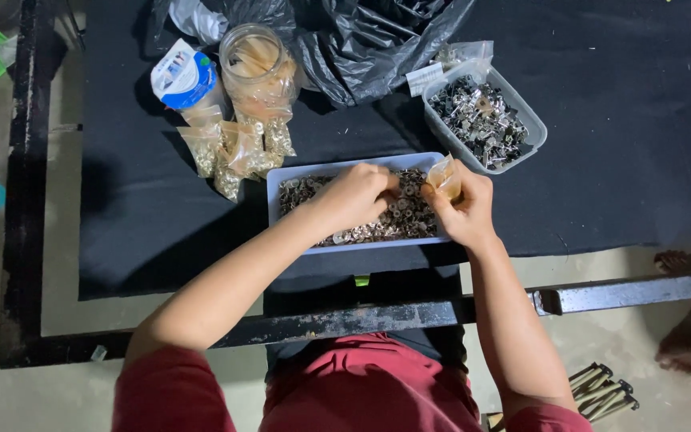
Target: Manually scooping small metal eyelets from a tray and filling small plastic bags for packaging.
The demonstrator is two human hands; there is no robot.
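A shallow pale blue tray [275, 180] full of small metal parts lies on the black cloth in front of me. My left hand [352, 196] rests over the parts in the tray, fingers curled and pinching among them. My right hand [465, 210] is at the tray's right end and holds a small clear plastic bag [445, 176] with its mouth toward the left hand. Whether the left fingers grip any parts is hidden.
Several filled small bags [233, 148] lie left of the tray below a clear jar [257, 60] and a white-and-blue container [183, 76]. A grey tub of metal parts [483, 120] stands at right. Black plastic bag [377, 40] behind. Another person's bare feet [689, 320] at far right.
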